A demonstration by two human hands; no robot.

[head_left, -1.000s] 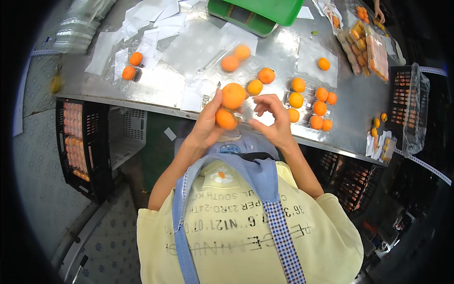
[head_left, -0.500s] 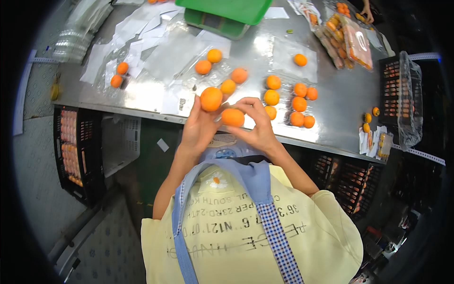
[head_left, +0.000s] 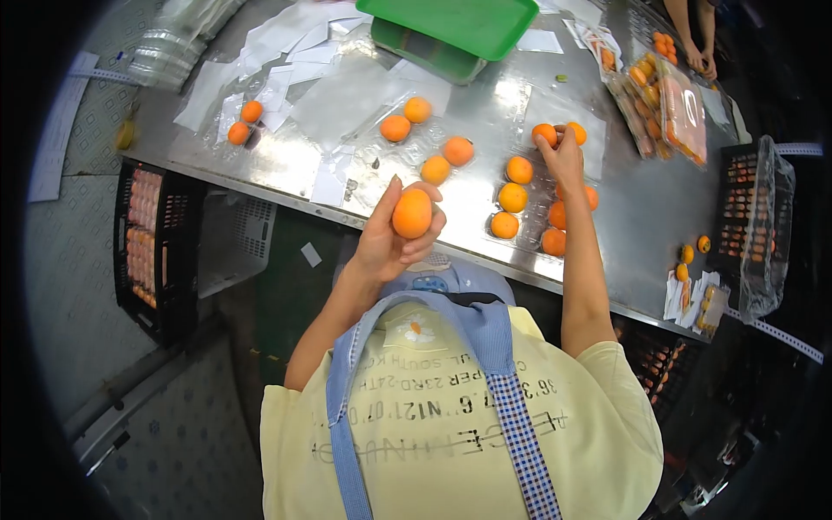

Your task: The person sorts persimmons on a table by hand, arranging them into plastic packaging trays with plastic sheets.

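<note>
My left hand (head_left: 381,238) has its fingers wrapped round an orange fruit (head_left: 412,214) just over the table's front edge. Further out on the right, my right hand (head_left: 563,156) pinches a second orange fruit (head_left: 544,134), next to another fruit (head_left: 575,133) on a clear sheet. Below that hand, several fruits sit in clear trays, among them a column of three (head_left: 513,198); my right forearm partly covers the others. Between my hands and the green scale lie two pairs of fruits, one pair (head_left: 406,119) in a clear tray, the other (head_left: 446,160) nearer my left hand.
A green scale (head_left: 451,22) stands at the back of the metal table (head_left: 329,204). White papers (head_left: 295,43) and a fruit pair (head_left: 245,122) lie left. Packed fruit boxes (head_left: 663,104) are at right, with another person's hands (head_left: 702,62) behind. Black crates (head_left: 165,251) flank the table.
My right hand has taken one fruit from beside my left hand and moved it out to the right, by the lone fruit. My left hand still holds its fruit. The camera view has shifted.
</note>
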